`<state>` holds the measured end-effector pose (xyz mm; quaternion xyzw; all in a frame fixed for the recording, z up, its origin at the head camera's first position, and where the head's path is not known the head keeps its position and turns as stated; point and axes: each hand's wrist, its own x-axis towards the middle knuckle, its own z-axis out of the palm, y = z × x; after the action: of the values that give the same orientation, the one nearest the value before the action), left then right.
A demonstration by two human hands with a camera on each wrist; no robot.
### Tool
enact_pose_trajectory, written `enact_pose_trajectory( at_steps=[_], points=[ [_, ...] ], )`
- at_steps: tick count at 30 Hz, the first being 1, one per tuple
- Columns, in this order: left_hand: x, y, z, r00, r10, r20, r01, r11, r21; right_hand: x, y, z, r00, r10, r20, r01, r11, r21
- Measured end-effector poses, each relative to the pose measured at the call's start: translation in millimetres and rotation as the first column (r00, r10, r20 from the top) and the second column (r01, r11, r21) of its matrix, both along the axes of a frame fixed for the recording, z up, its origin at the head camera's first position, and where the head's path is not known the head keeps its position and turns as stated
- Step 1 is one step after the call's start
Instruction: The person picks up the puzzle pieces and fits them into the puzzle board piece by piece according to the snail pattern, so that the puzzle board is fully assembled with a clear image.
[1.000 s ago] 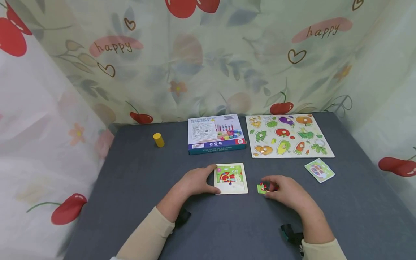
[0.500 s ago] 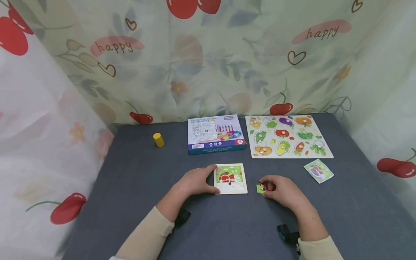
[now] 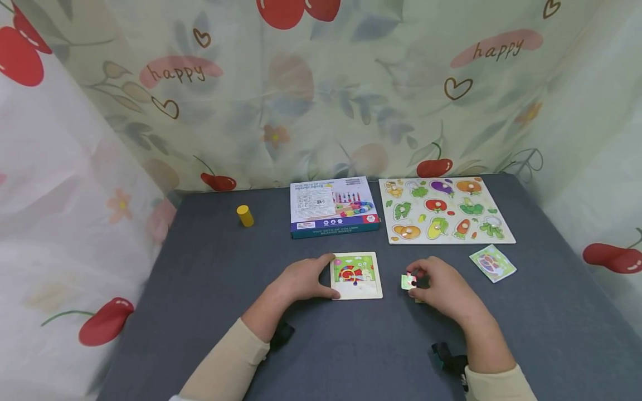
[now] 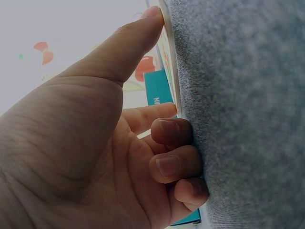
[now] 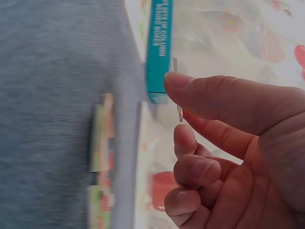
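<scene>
A small square jigsaw board (image 3: 371, 290) with a pale frame lies on the table, its upper part filled with a green and red picture and its lower part bare white. My left hand (image 3: 301, 280) holds it by its left side, thumb at the near corner and index finger at the far one; the other fingers curl against the cloth in the left wrist view. My right hand (image 3: 439, 288) pinches a thin jigsaw piece (image 3: 407, 282) between thumb and index finger, raised above the table. Beneath it, more loose jigsaw pieces (image 5: 99, 138) lie in a blurred stack, mostly hidden in the head view.
Behind the board lies a flat cardboard box (image 3: 331, 209). To its right is a vegetable puzzle board (image 3: 451, 210), with a small square picture card (image 3: 493, 263) in front of it. A yellow cylinder (image 3: 244, 216) stands at the back left. Printed curtains surround the table.
My right hand was low over the loose pieces, at a green and red one; it has now risen slightly with a whitish-green piece between its fingertips. The left hand and board stay put.
</scene>
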<state>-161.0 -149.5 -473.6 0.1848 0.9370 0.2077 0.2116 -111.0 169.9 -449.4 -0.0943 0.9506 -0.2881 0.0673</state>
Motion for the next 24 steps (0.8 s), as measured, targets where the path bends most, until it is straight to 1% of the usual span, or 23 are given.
enact_pose_trajectory(
  at_steps=[8, 15, 24],
  points=[
    [-0.3, -0.4, -0.7, 1.000, -0.007, 0.000, 0.007, 1.000, 0.005, 1.1, -1.2, 26.0, 1.000, -0.006, -0.015, 0.005, 1.000, -0.028],
    [-0.2, -0.6, -1.2, 1.000, -0.011, -0.001, 0.011, 1.000, 0.010, 3.3, -6.8, 42.7, 0.999, -0.014, -0.041, 0.012, 0.998, -0.056],
    [-1.0, -1.4, -2.0, 1.000, -0.011, -0.004, 0.011, 1.000, 0.010, 3.1, -19.5, 59.7, 0.992, 0.027, -0.120, -0.039, 0.995, -0.095]
  ],
)
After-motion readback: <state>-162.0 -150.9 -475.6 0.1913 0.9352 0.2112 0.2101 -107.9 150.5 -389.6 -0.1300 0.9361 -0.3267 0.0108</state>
